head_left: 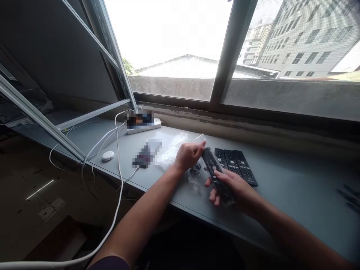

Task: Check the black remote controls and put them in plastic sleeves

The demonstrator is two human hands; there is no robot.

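My right hand [229, 185] is wrapped round the lower end of a black remote control [215, 168], holding it just above the grey sill. My left hand [188, 155] is closed in a pinch at the remote's top end, gripping a clear plastic bag [195, 175] that hangs by the remote. Three more black remotes [236, 165] lie side by side on the sill just right of my hands.
A pile of clear plastic bags [171, 152] lies left of my left hand. Farther left are a phone on a cable [146, 155], a small white round puck [108, 155] and a white power strip [140, 123]. The grey sill [295, 187] runs under the window.
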